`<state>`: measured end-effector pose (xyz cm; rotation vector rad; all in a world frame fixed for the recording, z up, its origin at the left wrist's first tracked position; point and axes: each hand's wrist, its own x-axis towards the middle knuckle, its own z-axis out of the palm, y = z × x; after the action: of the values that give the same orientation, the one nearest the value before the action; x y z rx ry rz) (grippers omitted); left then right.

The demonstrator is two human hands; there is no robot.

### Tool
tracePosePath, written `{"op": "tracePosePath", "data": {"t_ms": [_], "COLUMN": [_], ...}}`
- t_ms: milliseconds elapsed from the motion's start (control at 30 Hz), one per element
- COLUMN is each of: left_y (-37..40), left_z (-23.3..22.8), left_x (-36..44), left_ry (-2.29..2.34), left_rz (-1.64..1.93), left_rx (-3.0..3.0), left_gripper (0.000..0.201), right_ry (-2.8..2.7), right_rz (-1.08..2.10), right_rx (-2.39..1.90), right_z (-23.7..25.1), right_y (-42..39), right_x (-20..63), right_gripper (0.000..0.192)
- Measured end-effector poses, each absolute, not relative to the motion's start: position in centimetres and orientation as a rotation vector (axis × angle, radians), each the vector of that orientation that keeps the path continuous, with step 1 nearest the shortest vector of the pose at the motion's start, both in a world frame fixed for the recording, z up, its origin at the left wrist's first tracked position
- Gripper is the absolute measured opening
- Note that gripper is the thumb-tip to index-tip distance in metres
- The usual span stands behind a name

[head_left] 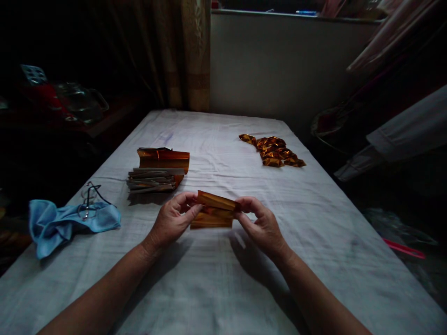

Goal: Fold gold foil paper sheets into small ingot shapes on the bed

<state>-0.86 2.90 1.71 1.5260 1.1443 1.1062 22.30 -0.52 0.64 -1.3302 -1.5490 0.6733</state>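
Gold foil sheet (216, 201), bent, ends pinched betw. L hand (174, 214) & R hand (261, 223); foil stack (153, 180) nr. L.

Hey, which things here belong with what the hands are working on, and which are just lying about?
Likely part of the work:
- gold sheet in left hand and right hand
- stacked sheets
- curved gold sheet
- shiny gold pieces

Apparently just lying about:
- blue cloth
- eyeglasses
- glass jug

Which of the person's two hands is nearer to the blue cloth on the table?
Left. The left hand is to the right of the blue cloth, not touching it; the right hand is farther right, across the held gold sheet.
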Motion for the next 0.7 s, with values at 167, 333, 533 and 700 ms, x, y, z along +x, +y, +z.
{"op": "tracePosePath", "data": {"t_ms": [167, 333, 533, 700], "left_y": [3.5, 3.6, 3.5, 3.4], "left_z": [0.6, -0.5, -0.5, 0.0], "left_x": [-0.1, 0.0, -0.3, -0.8], "left_ry": [1.151, 1.195, 1.183, 1.224], "left_rz": [1.052, 1.025, 0.990, 1.028], "left_rx": [1.328, 1.232, 1.237, 1.412], "left_gripper": [0.041, 0.050, 0.048, 0.038], "right_ry": [-1.402, -1.330, -1.360, -1.444], "right_rz": [0.886, 0.976, 0.958, 0.796], "right_rx": [-1.316, -1.371, -1.362, -1.369], "right_z": [0.2, -0.9, -1.5, -1.0], "right_y": [0.0, 0.4, 0.6, 0.6], "right_x": [22.2, 21.9, 22.2, 22.5], "right_gripper": [0.028, 0.033, 0.029, 0.022]}}
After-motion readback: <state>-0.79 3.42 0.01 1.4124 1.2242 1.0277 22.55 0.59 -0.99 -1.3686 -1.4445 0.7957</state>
